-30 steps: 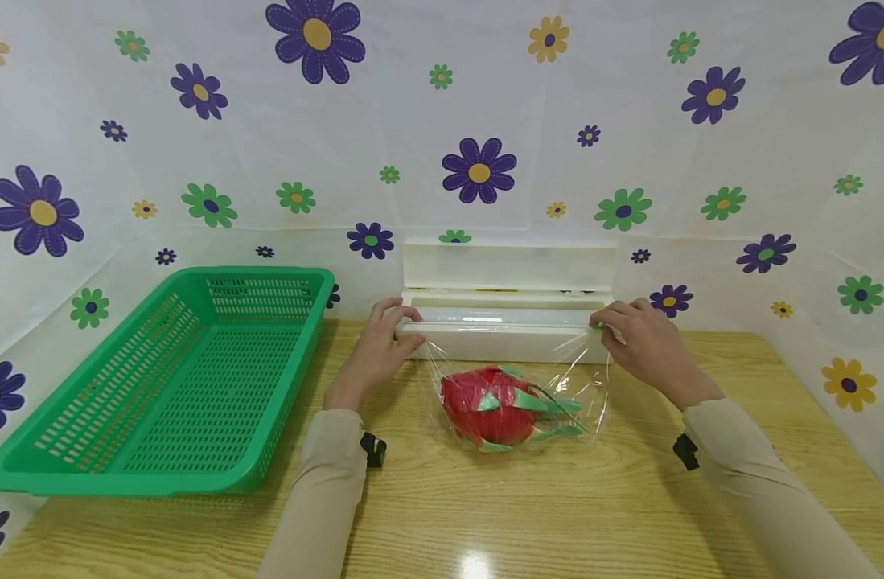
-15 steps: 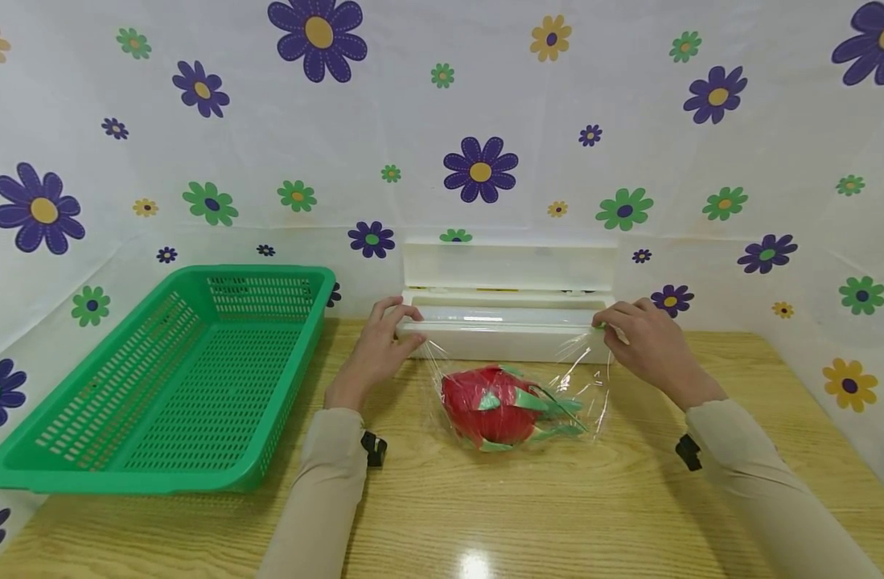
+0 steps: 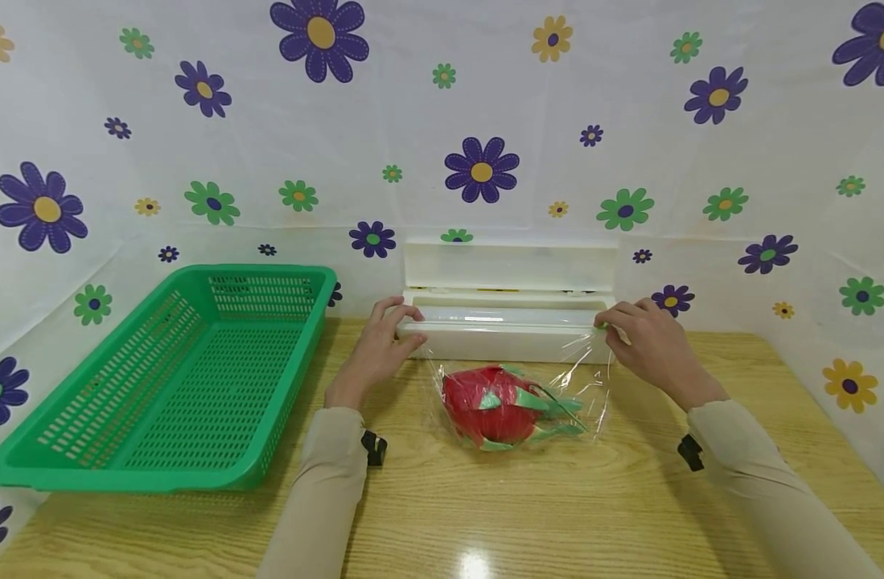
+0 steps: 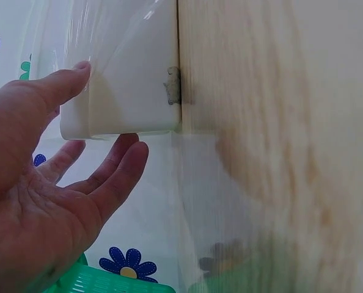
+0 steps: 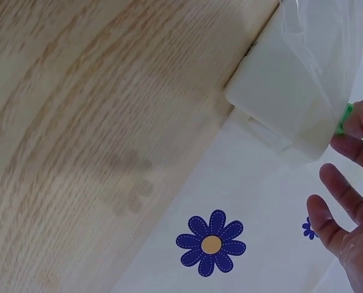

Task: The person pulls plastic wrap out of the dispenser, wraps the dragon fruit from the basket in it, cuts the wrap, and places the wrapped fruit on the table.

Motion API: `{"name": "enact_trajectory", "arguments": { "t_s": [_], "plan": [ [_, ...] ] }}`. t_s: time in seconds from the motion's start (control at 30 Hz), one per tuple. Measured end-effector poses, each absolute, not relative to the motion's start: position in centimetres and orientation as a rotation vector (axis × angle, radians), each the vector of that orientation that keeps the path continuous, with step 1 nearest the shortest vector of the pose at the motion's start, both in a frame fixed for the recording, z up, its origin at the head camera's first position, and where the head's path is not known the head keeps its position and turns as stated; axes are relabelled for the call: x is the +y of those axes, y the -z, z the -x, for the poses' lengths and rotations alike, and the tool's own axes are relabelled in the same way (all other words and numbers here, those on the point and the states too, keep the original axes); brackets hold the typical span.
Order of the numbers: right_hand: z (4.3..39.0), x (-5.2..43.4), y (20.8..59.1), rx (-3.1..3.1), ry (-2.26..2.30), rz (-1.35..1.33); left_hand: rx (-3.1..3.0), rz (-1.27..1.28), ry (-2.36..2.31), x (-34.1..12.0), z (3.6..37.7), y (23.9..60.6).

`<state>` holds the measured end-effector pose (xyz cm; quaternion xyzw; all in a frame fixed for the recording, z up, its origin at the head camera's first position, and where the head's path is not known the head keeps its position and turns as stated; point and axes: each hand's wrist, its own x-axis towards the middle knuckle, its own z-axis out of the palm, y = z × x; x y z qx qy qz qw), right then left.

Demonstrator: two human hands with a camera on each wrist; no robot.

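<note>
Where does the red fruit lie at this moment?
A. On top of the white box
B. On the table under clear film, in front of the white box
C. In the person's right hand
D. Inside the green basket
B: the red fruit lies on the table under the clear film, just in front of the white box; the green basket holds nothing.
</note>
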<state>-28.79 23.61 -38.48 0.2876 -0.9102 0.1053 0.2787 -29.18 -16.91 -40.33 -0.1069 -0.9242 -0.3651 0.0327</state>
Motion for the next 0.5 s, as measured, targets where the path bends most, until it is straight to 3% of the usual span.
{"name": "enact_trajectory", "arguments": {
  "t_s": [0.5],
  "plan": [
    [28.84, 23.69, 38.5, -2.427, -0.242, -0.752, -2.822, 0.346, 1.063, -16.43, 28.63, 39.62]
  ]
}}
